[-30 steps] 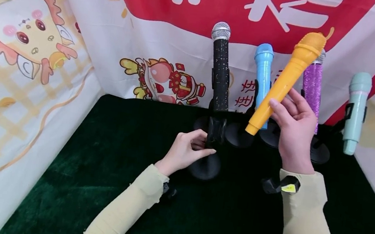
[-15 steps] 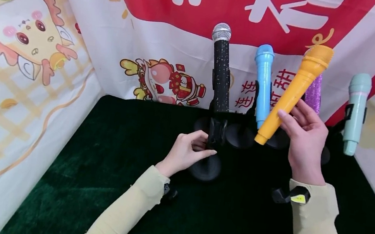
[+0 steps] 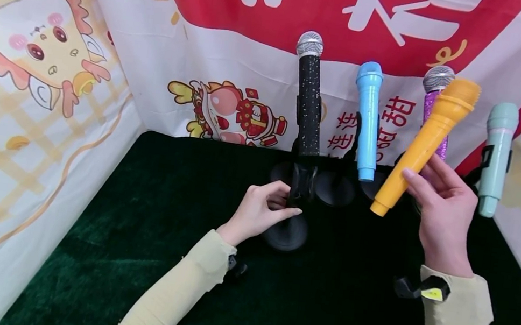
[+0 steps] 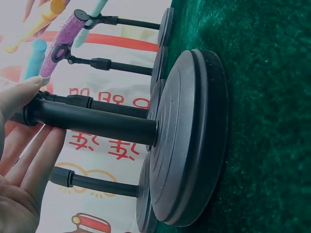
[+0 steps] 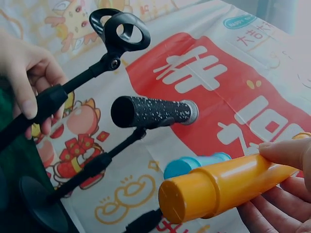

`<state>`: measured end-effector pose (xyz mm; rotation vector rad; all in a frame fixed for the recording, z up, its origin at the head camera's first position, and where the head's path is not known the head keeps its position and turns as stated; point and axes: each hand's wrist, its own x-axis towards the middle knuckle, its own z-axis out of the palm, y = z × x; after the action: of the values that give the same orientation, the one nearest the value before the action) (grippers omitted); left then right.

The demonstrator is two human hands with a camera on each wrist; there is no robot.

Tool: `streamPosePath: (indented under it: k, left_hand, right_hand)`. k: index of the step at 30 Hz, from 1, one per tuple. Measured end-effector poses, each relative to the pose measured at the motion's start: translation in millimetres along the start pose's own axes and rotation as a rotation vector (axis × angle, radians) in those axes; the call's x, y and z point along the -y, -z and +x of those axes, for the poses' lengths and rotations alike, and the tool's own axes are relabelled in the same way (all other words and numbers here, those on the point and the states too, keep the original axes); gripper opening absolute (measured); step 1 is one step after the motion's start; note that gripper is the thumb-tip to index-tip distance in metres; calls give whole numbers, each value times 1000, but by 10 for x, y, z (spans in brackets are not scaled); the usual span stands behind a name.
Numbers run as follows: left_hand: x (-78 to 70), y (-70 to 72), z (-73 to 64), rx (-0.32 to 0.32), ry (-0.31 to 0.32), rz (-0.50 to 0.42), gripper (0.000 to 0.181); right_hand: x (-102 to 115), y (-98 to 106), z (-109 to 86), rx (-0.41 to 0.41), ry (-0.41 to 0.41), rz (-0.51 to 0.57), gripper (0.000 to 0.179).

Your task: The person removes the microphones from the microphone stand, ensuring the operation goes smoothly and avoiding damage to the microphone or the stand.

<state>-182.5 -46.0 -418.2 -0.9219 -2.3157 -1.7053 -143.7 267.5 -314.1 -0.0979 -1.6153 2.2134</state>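
Note:
My left hand (image 3: 259, 208) grips the pole (image 4: 97, 119) of a black microphone stand whose round base (image 3: 285, 235) rests on the green cloth. In the right wrist view, the clip (image 5: 129, 36) on top of this stand has nothing in it. My right hand (image 3: 449, 215) pinches a yellow microphone (image 3: 425, 147) between thumb and fingers, held in the air and tilted, head up to the right. It partly covers a purple glitter microphone (image 3: 430, 99) behind it. Behind the gripped stand, a black speckled microphone (image 3: 309, 98) with a silver head sits in another stand's clip.
A light blue microphone (image 3: 367, 121) and a mint green one (image 3: 497, 153) stand in clips along the back right. Round black bases (image 3: 335, 189) sit in a row before the printed back cloth (image 3: 243, 63). Green velvety cloth (image 3: 156, 258) covers the table.
My right hand has moved to the right and toward me with the yellow microphone, uncovering more of the blue microphone. My left hand stays on the stand.

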Motion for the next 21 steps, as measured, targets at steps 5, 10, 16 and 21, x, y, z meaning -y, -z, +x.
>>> streamPosePath:
  k: [5,10,16,21]
  left_hand:
    - [-2,4,7,2,3,-3,20]
    - [11,-2,11,1,-13,-10,22]
    - [19,-7,3,-1,-17,-5,22]
    - [19,-12,3,-5,-20,0,21]
  right_hand:
    - [27,111,-1,-14,-19,-16,59]
    - [38,235,13,-65,-11,-13,59]
    - [58,414,19,-88,-27,48,57]
    - [58,536,30,-86,-16,96,56]
